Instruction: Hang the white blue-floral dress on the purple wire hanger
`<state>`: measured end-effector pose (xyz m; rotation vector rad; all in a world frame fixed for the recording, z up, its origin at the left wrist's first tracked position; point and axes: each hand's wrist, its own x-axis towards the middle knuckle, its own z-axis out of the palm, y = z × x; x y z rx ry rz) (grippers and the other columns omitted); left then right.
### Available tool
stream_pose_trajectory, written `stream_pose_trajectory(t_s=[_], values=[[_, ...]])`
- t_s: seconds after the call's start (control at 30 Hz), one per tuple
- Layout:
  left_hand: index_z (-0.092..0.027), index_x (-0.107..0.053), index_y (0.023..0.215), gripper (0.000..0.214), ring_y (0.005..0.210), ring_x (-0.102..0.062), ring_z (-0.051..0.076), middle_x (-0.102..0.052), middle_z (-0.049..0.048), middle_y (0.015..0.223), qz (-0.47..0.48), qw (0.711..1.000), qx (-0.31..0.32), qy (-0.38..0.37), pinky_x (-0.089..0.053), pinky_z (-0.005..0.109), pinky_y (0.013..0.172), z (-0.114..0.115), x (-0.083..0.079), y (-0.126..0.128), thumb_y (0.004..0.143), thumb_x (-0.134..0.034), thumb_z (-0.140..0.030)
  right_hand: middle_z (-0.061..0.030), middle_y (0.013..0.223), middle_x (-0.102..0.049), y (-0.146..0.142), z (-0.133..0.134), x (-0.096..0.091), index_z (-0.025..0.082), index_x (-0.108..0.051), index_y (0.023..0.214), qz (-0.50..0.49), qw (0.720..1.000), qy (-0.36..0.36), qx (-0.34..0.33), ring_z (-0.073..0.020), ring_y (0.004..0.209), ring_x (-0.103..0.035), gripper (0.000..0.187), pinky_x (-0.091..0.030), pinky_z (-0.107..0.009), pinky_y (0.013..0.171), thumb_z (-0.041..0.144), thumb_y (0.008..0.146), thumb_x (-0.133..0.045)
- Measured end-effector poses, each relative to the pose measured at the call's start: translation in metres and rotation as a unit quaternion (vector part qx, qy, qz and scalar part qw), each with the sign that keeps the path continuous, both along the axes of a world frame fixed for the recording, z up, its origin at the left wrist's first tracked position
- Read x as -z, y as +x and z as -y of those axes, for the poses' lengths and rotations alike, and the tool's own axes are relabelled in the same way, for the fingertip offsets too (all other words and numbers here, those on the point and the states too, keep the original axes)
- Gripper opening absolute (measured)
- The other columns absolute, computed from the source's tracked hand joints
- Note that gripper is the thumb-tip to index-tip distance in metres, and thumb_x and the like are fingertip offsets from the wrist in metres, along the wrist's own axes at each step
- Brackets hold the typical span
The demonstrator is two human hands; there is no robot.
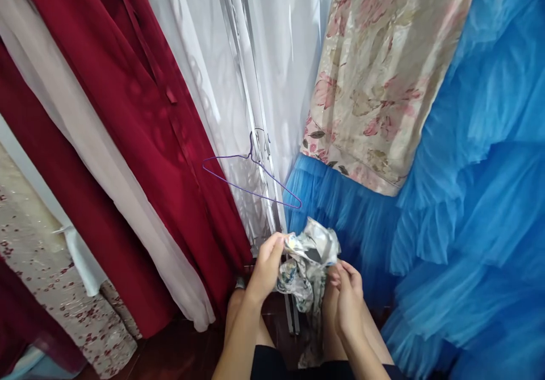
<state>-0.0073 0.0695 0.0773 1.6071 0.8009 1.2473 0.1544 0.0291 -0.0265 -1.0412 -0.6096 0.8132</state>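
Observation:
A bunched piece of patterned fabric (315, 249), pale with dark and yellowish marks, hangs between my two hands above my knees. My left hand (268, 263) pinches its left edge between thumb and fingers. On the other side my right hand (347, 289) has its fingers closed at the fabric's right edge. The lower folds trail down between my legs. What kind of garment it is, I cannot make out. Just beyond my hands a thin purple clothes hanger (251, 190) hangs bare on a white metal upright.
Long red dresses (140, 141) and a pale pink drape hang at left. White gowns (289, 45) hang behind the metal upright (279, 226). To the right are a floral garment (374, 96) and a ruffled blue tulle dress (481, 226). The dark floor (170, 351) shows below.

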Motion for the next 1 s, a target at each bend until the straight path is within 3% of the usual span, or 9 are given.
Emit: stream_pose_trajectory(t_s=[0.13,0.23,0.33,0.47,0.6,0.7,0.83,0.9,1.0], values=[[-0.019,-0.067,0.091,0.035,0.119,-0.061,0.03,-0.072,0.0114,0.111,0.013,0.999,0.051,0.008,-0.042,0.037,0.106,0.024,-0.012,0.025,0.099,-0.05,-0.048,-0.0086,0.111,-0.069,-0.011,0.02,-0.053,0.023,-0.069,0.109,0.105,0.972,0.032,-0.207,-0.0286,0.11,-0.061,0.042,-0.047,-0.039,0.098,0.059,0.089,-0.062],[-0.018,-0.063,0.089,0.034,0.114,-0.063,0.03,-0.071,0.0135,0.116,0.052,0.999,-0.001,-0.008,-0.045,0.036,0.1,0.021,-0.01,0.022,0.099,-0.051,-0.049,-0.0079,0.101,-0.071,-0.004,0.023,-0.09,0.021,-0.07,0.111,0.141,0.915,0.058,-0.375,-0.0285,0.103,-0.062,0.045,-0.049,-0.04,0.092,0.06,0.09,-0.061],[-0.019,-0.06,0.099,0.029,0.11,-0.065,0.027,-0.07,0.0132,0.122,0.124,0.99,-0.007,-0.072,-0.047,0.035,0.096,0.015,0.007,0.011,0.096,-0.057,-0.048,-0.0042,0.088,-0.067,0.006,0.02,-0.1,0.017,-0.069,0.101,0.209,0.873,0.037,-0.44,-0.0221,0.084,-0.06,0.038,-0.049,-0.032,0.077,0.053,0.088,-0.067],[-0.027,-0.052,0.134,0.05,0.112,-0.063,0.024,-0.064,0.0087,0.129,0.075,0.981,0.121,-0.129,-0.047,0.035,0.099,0.024,0.051,-0.003,0.09,-0.068,-0.044,-0.0019,0.082,-0.062,0.021,0.012,-0.095,0.015,-0.064,0.091,0.232,0.873,0.022,-0.429,-0.0159,0.072,-0.051,0.034,-0.044,-0.027,0.066,0.049,0.088,-0.068],[-0.017,-0.071,0.095,0.025,0.092,-0.065,0.024,-0.071,0.006,0.091,-0.189,0.959,0.173,-0.12,-0.049,0.036,0.089,0.039,0.086,-0.019,0.088,-0.069,-0.041,0.0013,0.073,-0.054,0.047,0.005,-0.103,0.018,-0.06,0.085,0.183,0.928,0.012,-0.325,-0.0137,0.066,-0.045,0.033,-0.04,-0.024,0.06,0.05,0.088,-0.065],[-0.017,-0.07,0.103,0.028,0.102,-0.065,0.026,-0.071,0.008,0.102,-0.194,0.96,0.174,-0.101,-0.048,0.037,0.095,0.048,0.084,-0.027,0.09,-0.067,-0.041,0.0022,0.07,-0.052,0.057,0.004,-0.114,0.019,-0.057,0.081,0.175,0.949,0.007,-0.262,-0.0131,0.064,-0.044,0.03,-0.039,-0.024,0.058,0.047,0.088,-0.065],[-0.022,-0.052,0.14,0.063,0.131,-0.053,0.028,-0.059,0.0111,0.14,-0.11,0.965,0.217,-0.095,-0.038,0.039,0.113,0.063,0.062,-0.018,0.086,-0.072,-0.045,0.0017,0.076,-0.056,0.04,0.008,-0.12,0.021,-0.059,0.094,0.136,0.935,0.028,-0.326,-0.014,0.066,-0.049,0.029,-0.042,-0.024,0.061,0.05,0.092,-0.063],[-0.022,-0.054,0.14,0.069,0.125,-0.057,0.028,-0.062,0.0094,0.136,-0.152,0.954,0.235,-0.103,-0.042,0.038,0.109,0.07,0.059,-0.01,0.079,-0.079,-0.043,0.0014,0.078,-0.058,0.031,0.007,-0.119,0.022,-0.059,0.1,0.132,0.929,0.051,-0.342,-0.0144,0.067,-0.05,0.03,-0.043,-0.025,0.062,0.05,0.092,-0.062],[-0.021,-0.069,0.119,0.044,0.104,-0.065,0.027,-0.072,0.0055,0.115,-0.259,0.933,0.224,-0.11,-0.049,0.034,0.094,0.069,0.068,-0.011,0.08,-0.076,-0.041,0.0005,0.081,-0.058,0.037,0.001,-0.119,0.022,-0.058,0.101,0.166,0.934,0.067,-0.31,-0.0151,0.069,-0.051,0.031,-0.043,-0.025,0.063,0.052,0.094,-0.059]])
